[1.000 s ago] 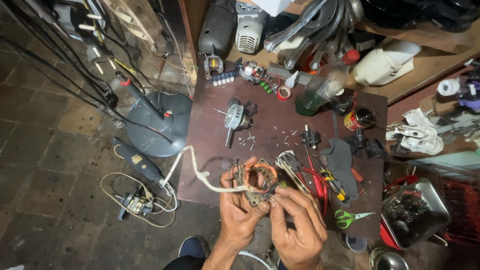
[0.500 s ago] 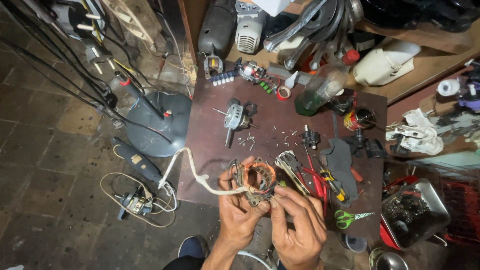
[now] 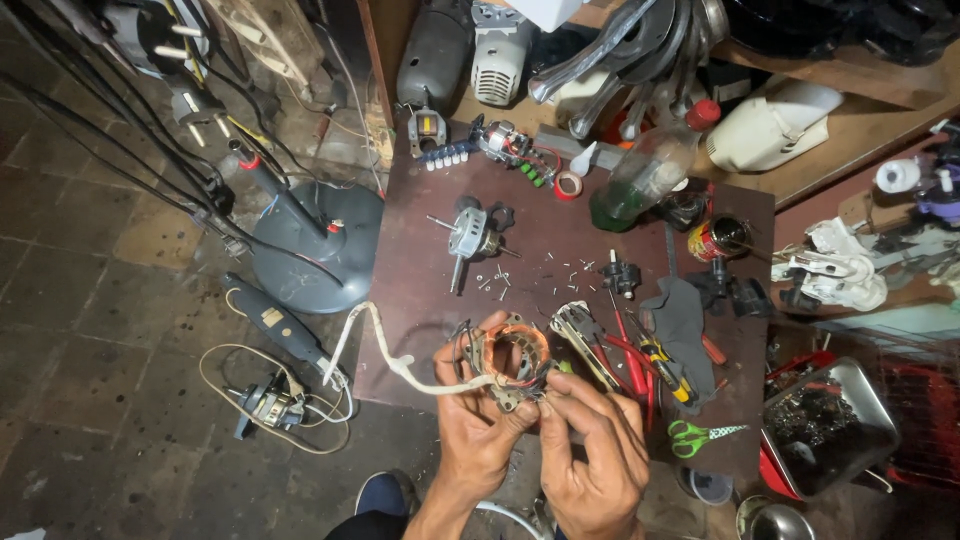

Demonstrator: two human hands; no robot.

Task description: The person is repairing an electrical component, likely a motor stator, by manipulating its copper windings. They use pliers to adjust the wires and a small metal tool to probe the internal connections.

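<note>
Head view shows the fingers [image 3: 560, 395] of the right hand [image 3: 592, 455] pinched shut on a thin wire or lead at the lower edge of a motor winding [image 3: 510, 358], a ring of copper coil on a metal core, held in the air just above the near edge of the desk [image 3: 420, 270]. The left hand [image 3: 478, 425] is closed around the winding from below and behind, thumb on its rim. A white cord [image 3: 385, 350] runs from the winding over the desk edge toward the floor. A hard tug could snap the fine wire or scrape its coating, and the hanging cord could drag the winding sideways. Just right lie pliers [image 3: 585, 340] and red-handled tools [image 3: 640, 365]; small screws [image 3: 500, 280] are scattered beyond and may well be knocked off by an elbow or the cord.
</note>
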